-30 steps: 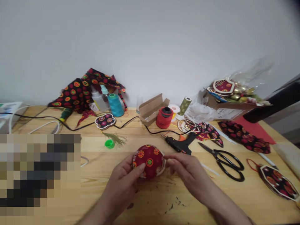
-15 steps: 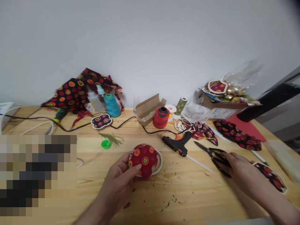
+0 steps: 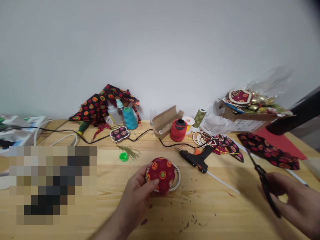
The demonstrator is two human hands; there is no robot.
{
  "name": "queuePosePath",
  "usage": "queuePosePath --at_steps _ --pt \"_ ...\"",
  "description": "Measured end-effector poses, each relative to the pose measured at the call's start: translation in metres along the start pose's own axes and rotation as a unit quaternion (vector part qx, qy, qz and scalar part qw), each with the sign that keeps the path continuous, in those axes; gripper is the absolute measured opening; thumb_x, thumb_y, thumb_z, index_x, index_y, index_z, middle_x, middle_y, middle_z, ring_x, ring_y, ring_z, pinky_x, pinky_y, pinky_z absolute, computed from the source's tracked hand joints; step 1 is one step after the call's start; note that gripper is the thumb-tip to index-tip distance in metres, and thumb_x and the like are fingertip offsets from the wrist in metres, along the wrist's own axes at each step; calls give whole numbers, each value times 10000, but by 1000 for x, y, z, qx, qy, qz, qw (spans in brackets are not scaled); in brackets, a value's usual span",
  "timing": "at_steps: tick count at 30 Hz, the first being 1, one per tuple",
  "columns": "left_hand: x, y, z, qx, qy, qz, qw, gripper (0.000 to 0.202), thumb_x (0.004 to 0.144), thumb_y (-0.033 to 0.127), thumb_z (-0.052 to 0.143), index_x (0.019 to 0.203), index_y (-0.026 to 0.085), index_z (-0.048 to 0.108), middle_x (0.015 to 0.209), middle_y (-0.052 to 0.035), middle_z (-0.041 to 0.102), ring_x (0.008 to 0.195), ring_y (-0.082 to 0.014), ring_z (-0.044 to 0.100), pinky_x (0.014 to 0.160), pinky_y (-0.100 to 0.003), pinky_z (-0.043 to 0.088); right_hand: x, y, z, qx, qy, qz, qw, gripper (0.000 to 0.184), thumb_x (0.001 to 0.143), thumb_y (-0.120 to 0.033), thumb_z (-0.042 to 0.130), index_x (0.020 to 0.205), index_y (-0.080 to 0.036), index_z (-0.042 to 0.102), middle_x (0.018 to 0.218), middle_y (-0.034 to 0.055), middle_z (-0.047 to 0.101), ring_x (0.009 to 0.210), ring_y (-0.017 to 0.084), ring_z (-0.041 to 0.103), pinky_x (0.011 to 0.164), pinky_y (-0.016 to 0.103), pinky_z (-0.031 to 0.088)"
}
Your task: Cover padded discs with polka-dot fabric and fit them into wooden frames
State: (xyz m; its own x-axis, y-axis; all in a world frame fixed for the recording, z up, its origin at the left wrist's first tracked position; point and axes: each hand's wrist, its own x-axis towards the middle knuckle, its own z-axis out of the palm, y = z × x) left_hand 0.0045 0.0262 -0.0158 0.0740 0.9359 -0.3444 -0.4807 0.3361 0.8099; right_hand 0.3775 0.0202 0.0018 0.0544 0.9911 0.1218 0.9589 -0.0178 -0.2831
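Note:
My left hand is closed on a round maroon piece of flowered fabric, its thumb lying across the front. A pale ring-shaped frame sticks out from behind the fabric's right side. At the right, my right hand grips a pair of black-handled scissors above the table, blades pointing up and away. Between the hands and farther back lies a black glue gun with a white glue stick out of its rear. Dark fabric scraps are scattered in front of the round piece.
A green cap, a teal thread cone, a red spool and an open cardboard box stand farther back. A black cord crosses the table. A filled carton is at the back right.
My right hand has lifted the scissors off the table and moved them right and nearer. The left hand keeps its hold on the fabric piece. The view has shifted slightly left.

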Motion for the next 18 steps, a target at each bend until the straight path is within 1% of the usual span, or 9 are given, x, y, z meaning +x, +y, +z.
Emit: queuePosePath --at_steps 1,2,4,5,7,8,9,13,18 --pt "-1 4 1 11 -5 -6 1000 414 669 198 776 1063 131 665 921 -126 754 727 -244 701 616 -364 589 -1 -14 -3 59 -39 -16 997 80 685 -349 585 709 -279 616 632 51 704 549 246 672 469 305 518" --pt "0 8 3 23 -8 -9 1000 405 675 192 770 1062 130 667 921 -125 756 722 -238 700 615 -358 588 -1 -31 -5 116 -24 -24 993 64 700 -341 601 671 -284 595 655 65 706 599 245 679 509 293 527" --pt "3 18 6 42 -15 -4 999 396 682 173 757 1065 132 668 922 -119 760 718 -227 702 617 -342 587 1 -71 -4 238 -55 -42 969 75 734 -349 604 706 -279 601 717 75 714 651 232 678 536 275 535" --pt "6 23 8 46 -19 3 999 394 682 165 750 1066 134 668 922 -115 762 717 -226 706 615 -337 587 3 -90 -1 301 -94 -42 948 97 741 -352 594 758 -257 607 723 70 707 655 228 677 559 287 549" --pt "15 32 11 39 -21 19 999 397 678 145 733 1069 140 665 919 -105 766 722 -228 714 604 -327 588 8 -122 12 391 -158 -22 906 186 764 -314 540 900 -211 614 866 90 720 725 225 686 586 302 558" --pt "20 35 12 31 -17 25 999 396 674 134 723 1065 138 664 911 -101 767 718 -226 715 594 -321 588 12 -133 21 408 -175 -23 896 205 771 -293 521 934 -199 604 876 85 713 756 221 683 613 305 555" --pt "25 36 13 24 -12 29 999 391 667 124 714 1055 134 665 899 -97 768 711 -220 714 590 -316 588 16 -140 30 400 -170 -37 900 171 784 -272 514 917 -197 591 865 73 704 783 215 673 644 304 543" --pt "37 33 12 13 -4 23 1000 375 637 97 705 1009 128 666 847 -80 768 677 -204 709 569 -309 589 29 -145 58 286 -137 -79 945 45 812 -212 478 776 -211 505 705 -2 612 655 162 568 599 270 456" --pt "37 23 6 1 -13 8 1000 355 631 109 701 983 136 664 831 -81 770 672 -210 712 564 -306 582 30 -134 61 266 -139 -82 950 51 808 -183 457 796 -204 502 726 2 601 667 160 543 600 264 435"
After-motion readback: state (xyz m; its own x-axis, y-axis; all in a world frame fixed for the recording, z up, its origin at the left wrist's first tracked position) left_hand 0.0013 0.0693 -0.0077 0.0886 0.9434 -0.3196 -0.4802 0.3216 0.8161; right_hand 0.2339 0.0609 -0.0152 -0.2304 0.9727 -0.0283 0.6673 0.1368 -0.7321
